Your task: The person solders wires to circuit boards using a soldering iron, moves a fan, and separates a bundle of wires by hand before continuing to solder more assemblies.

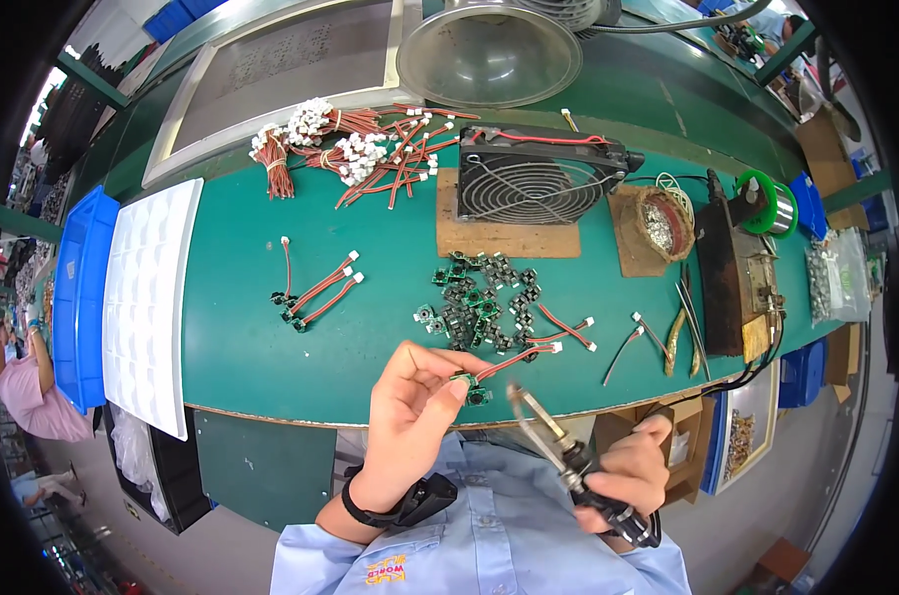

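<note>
From my remote seat, I see the blue shirt [479, 531] nearest, with a black wristband [372, 514] on the left wrist. My left hand [410, 412] pinches a small green board [477, 398] between thumb and fingers, over the near edge of the green surface [241, 288]. A red lead [514, 363] runs from it up to the right and ends in a white plug. I have my right hand [628, 476] wrapped around the handle of an iron [573, 458], whose tip sits just beside the board, apart from it.

Past the fingers I find a loose pile [479, 307] of small boards, with more red leads lying at its right side. Well to the left lie a few wired boards [293, 315]; to the right, slim metal tools [696, 332] rest near a dark box [722, 288].

Farther out, a black fan [539, 178] stands on a brown plate [509, 241], with a round cup [662, 223] to its right and a green spool [781, 210] beyond. Bundles [350, 154] of white-plugged leads lie left of the fan. Farthest, I make out a metal dome [489, 55] and a framed panel [281, 79]
</note>
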Available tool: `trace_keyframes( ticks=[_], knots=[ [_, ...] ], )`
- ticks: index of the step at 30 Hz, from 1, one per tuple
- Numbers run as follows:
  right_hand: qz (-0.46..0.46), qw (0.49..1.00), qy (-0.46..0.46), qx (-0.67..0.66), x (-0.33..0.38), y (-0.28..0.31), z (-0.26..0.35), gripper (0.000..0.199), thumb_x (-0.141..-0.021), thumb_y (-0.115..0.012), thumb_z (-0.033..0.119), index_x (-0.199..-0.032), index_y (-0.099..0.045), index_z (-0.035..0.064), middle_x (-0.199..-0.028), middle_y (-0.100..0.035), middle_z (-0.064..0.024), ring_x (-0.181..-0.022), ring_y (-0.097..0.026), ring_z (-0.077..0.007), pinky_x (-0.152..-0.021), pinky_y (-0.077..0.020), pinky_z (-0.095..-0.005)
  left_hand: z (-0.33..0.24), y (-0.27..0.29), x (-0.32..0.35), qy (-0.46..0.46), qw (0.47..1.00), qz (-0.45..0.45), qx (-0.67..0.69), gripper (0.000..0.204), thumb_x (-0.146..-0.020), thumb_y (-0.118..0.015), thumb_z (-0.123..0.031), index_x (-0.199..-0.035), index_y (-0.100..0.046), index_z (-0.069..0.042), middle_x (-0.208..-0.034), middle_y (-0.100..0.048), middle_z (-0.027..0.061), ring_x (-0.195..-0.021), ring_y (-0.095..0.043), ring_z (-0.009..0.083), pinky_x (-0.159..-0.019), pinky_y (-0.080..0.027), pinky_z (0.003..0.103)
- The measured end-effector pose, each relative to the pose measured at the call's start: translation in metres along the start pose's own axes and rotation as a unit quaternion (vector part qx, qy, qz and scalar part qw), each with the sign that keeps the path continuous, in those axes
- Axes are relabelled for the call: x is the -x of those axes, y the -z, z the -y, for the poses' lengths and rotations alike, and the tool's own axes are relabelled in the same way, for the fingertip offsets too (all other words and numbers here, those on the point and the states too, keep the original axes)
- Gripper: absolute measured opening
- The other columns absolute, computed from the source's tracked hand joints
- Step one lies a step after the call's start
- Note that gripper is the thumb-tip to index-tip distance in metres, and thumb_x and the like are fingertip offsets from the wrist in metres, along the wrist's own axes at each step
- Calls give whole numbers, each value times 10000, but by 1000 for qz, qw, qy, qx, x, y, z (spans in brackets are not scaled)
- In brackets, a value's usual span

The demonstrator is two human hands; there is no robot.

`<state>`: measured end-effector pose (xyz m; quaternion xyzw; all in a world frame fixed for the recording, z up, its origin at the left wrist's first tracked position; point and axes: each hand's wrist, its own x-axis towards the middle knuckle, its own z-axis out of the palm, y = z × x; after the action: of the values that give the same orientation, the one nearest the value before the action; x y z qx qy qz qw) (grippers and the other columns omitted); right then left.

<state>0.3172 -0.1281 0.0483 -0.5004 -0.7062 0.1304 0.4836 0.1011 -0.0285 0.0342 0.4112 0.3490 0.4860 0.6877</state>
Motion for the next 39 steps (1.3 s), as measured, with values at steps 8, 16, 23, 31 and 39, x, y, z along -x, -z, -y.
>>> trace_keyframes(
  ticks=[8, 16, 23, 31, 39],
  knots=[
    [76, 997, -1, -2, -1, -5, 5, 326, -560, -800, 307, -857, -714, 204, -719, -567, 65, -613, -503, -119, -740, -306, -349, 1, -1, 2, -2, 1000, 3, 1, 127, -864, -508, 42, -934, -433, -34, -1056, -611, 180, -940, -569, 144, -805, -440, 275],
    [85, 996, -5, 0, -1, -6, 6, 330, -566, -797, 302, -871, -713, 207, -722, -571, 61, -614, -506, -116, -738, -308, -345, 1, -1, 2, 3, 1000, 9, 10, 132, -865, -506, 51, -938, -433, -31, -1056, -608, 179, -958, -575, 161, -840, -443, 298],
    [88, 996, -9, 0, -2, -5, 6, 326, -567, -797, 302, -868, -714, 210, -723, -577, 61, -613, -511, -112, -746, -313, -347, 0, -2, 2, 0, 1000, 6, 5, 133, -864, -506, 52, -940, -434, -31, -1054, -608, 178, -959, -575, 162, -846, -443, 297],
    [8, 998, 10, 62, 5, -1, -1, 412, -609, -788, 318, -970, -658, 167, -730, -582, 14, -639, -519, -149, -763, -319, -368, -5, -2, 2, 13, 1000, 12, 21, 115, -870, -508, 36, -934, -441, -32, -1054, -609, 178, -916, -570, 138, -784, -450, 269],
    [-246, 938, -170, 174, 9, -13, -19, 287, -846, -574, 33, -1124, -500, 34, -747, -573, -63, -679, -542, -155, -766, -412, -297, -14, -9, 3, 62, 997, -37, 15, 73, -838, -512, -47, -867, -451, -20, -953, -610, 177, -866, -548, 166, -817, -416, 296]
  ],
)
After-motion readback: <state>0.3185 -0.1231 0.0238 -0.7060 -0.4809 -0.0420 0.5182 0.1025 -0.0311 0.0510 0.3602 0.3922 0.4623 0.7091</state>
